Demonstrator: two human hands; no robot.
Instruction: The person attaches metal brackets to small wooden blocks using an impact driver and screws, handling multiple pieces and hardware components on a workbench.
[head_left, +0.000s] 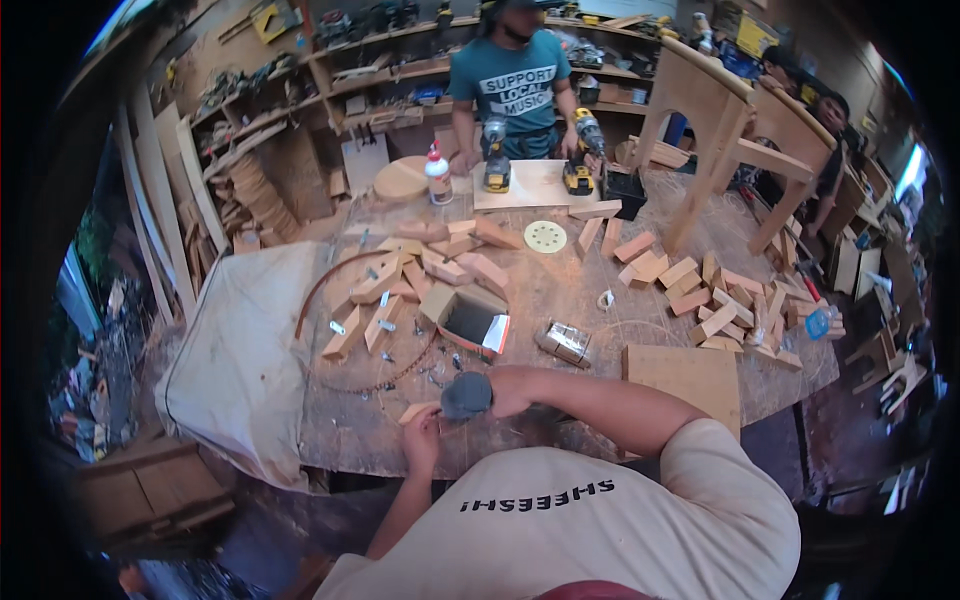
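Close to the table's near edge, my left hand (421, 437) is closed on a small pale wood block (413, 411), pinched at its end. My right hand (512, 391) is wrapped round a dark grey power drill (467, 396), whose rounded back faces up. The drill's front end is against or just beside the block; its tip is hidden. Just beyond my hands lie small metal fittings (388, 327) and wood blocks (345, 335), some with fittings on them. An open cardboard box (436, 302) with dark contents stands there too.
Many wood blocks (715, 320) lie piled at the right, near a wooden chair frame (690, 190). A clear packet (565, 343) and sanding disc (545, 237) lie mid-table. Beyond are a glue bottle (439, 178), two yellow-black drills (496, 165) and a standing person (515, 85). Cloth (245, 350) drapes the left.
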